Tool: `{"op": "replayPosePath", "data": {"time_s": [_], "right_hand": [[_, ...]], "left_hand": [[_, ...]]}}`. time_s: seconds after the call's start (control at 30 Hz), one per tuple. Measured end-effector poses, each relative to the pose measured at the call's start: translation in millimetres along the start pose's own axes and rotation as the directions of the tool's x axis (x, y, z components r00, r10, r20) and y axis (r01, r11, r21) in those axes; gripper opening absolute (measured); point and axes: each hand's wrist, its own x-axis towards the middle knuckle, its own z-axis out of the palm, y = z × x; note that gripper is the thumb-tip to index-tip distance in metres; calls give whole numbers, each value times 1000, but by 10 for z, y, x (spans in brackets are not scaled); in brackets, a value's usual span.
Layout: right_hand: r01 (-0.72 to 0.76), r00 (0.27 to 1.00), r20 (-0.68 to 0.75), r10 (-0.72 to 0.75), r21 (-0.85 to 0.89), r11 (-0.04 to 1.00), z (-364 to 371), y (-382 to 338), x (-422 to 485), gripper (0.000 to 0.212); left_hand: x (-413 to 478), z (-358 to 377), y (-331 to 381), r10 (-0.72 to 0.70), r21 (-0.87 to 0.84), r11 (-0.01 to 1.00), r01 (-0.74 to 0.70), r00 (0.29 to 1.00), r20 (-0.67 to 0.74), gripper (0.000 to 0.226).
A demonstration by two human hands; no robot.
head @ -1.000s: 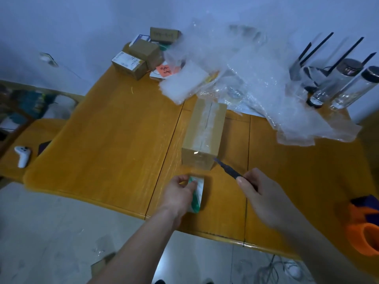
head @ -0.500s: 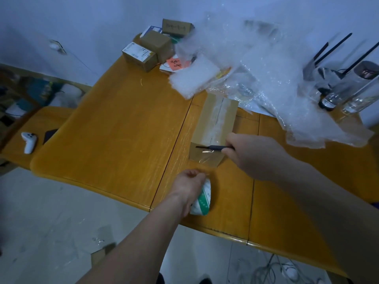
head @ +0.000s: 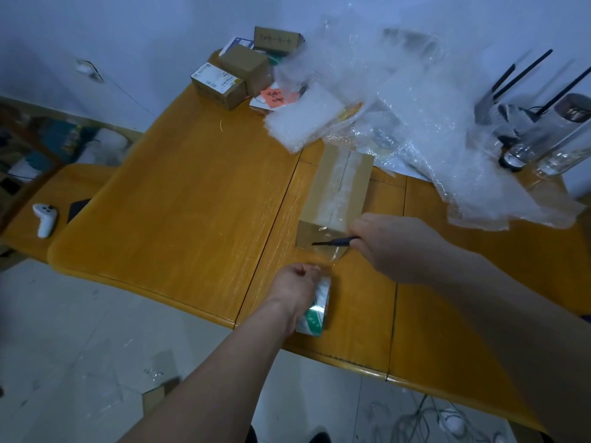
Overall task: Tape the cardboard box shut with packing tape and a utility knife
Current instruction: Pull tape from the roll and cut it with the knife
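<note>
1. A roll of tape with a green and white core is gripped by the left hand and held down near the front edge of the wooden table.
2. A clear strip of tape is seen stretched from the roll up to the near end of the box, just ahead of the left hand.
3. A dark knife is held in the closed right hand, its blade pointing left across the taped near face of the box.
4. The cardboard box is found directly beyond both hands, lying lengthwise away from them, with clear tape run along its top seam.
5. A heap of bubble wrap is spread beyond the box and to the right of the right hand.
6. Several small boxes are stacked at the far end of the table, well beyond the left hand.
7. A white controller is seen on a lower surface far to the left of the left hand.
</note>
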Motion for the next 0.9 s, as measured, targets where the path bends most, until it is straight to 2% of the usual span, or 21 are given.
{"op": "replayPosePath", "data": {"time_s": [0.1,0.23,0.4,0.73,0.9], "right_hand": [[29,999,-35,-29,16,999,16,-56,-8,24],[83,987,-135,-91,-64,995,20,-50,6,21],[77,994,-66,-89,-159,984,106,56,53,23],[47,997,-43,-56,-195,980,200,28,7,36],[-9,998,-58,-1,-166,986,174,-117,-71,23]], "left_hand": [[4,3,-3,-3,-5,1000,3,1000,-2,15],[18,20,-10,0,-11,1000,0,1000,-3,15],[33,29,-22,0,-8,1000,0,1000,-8,14],[76,62,-35,-7,-28,1000,7,1000,-10,16],[91,76,-36,-23,-41,999,22,1000,-20,13]]}}
